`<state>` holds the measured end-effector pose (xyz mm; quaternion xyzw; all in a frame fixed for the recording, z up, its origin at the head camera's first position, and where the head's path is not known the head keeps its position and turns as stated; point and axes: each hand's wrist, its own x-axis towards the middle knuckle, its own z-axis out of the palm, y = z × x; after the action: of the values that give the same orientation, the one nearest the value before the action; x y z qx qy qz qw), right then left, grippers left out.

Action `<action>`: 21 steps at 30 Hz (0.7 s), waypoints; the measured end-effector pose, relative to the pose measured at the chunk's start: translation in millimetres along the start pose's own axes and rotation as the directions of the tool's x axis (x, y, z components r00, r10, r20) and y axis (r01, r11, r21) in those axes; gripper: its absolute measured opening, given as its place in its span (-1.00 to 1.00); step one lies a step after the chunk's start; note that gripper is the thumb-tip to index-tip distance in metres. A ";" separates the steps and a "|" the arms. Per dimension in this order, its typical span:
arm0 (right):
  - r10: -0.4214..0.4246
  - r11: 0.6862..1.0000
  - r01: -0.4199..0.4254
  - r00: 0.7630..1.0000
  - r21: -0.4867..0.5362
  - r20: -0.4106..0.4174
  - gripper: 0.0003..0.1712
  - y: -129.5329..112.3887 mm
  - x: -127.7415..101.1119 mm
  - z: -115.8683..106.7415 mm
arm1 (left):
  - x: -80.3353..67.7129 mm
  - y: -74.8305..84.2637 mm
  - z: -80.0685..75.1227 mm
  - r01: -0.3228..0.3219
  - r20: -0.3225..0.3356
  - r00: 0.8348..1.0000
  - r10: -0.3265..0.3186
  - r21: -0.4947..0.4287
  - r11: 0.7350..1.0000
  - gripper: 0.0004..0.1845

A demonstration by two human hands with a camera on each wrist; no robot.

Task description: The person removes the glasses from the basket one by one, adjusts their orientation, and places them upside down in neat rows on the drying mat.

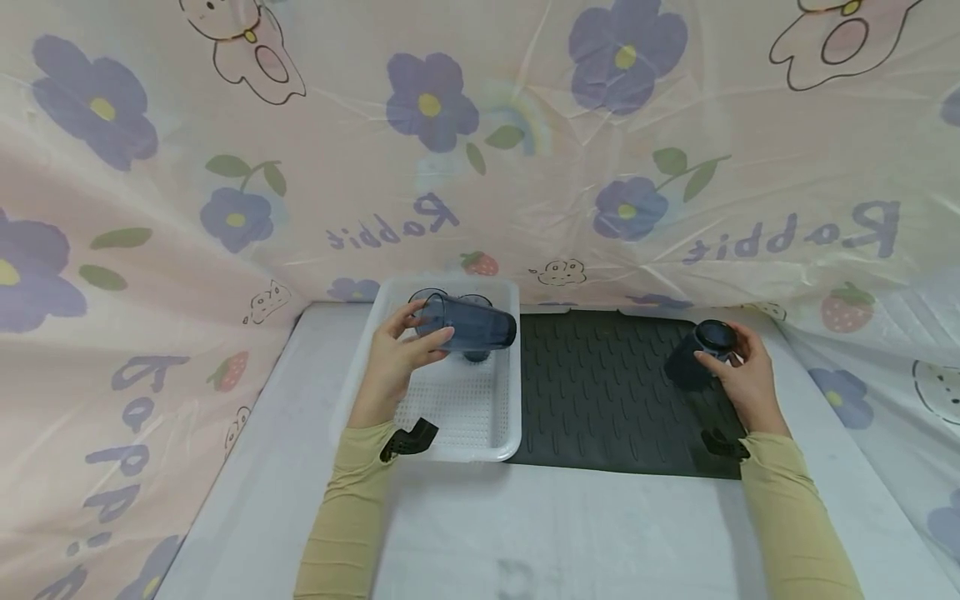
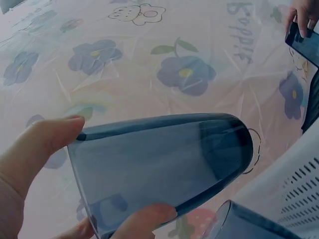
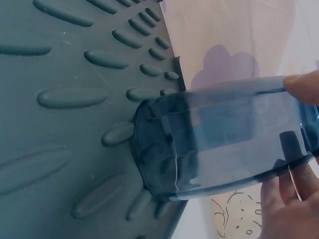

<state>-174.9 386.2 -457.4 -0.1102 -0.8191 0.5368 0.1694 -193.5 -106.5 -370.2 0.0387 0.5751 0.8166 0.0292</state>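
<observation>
My left hand (image 1: 397, 350) grips a clear blue drinking glass (image 1: 476, 325) near its rim, thumb and fingers on opposite sides. The glass lies sideways in the air over the white basket (image 1: 512, 417), its thick base pointing right. In the left wrist view this glass (image 2: 159, 154) holds nothing visible. My right hand (image 1: 750, 375) holds a second blue glass (image 1: 686, 362) by its base end, upside down at the right side of the black mat (image 1: 600, 400). In the right wrist view, the rim of that glass (image 3: 224, 139) is right at the mat's ridged surface.
More blue glasses stand in the back of the basket, partly hidden behind the held glass; one glass (image 2: 244, 224) shows below it in the left wrist view. The basket stands left of the mat on a white table (image 1: 570, 533). A patterned curtain (image 1: 525, 192) rises behind.
</observation>
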 end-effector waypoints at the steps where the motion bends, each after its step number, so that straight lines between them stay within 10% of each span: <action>1: -0.002 1.000 0.002 1.000 0.000 0.002 -0.17 0.0 0.0 0.0 | 0.1 -0.3 1.2 -0.001 0.001 1.000 0.001 -0.009 1.000 -0.30; 21: 0.022 1.000 -0.022 1.000 0.015 -0.009 -0.16 4.2 2.4 0.1 | 1.5 -12.9 19.9 0.030 -0.005 0.999 -0.031 -0.146 0.989 -0.32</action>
<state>-177.1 388.7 -460.9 -0.1202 -0.8131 0.5443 0.1681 -193.0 -83.4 -375.6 0.0246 0.5145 0.8561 0.0424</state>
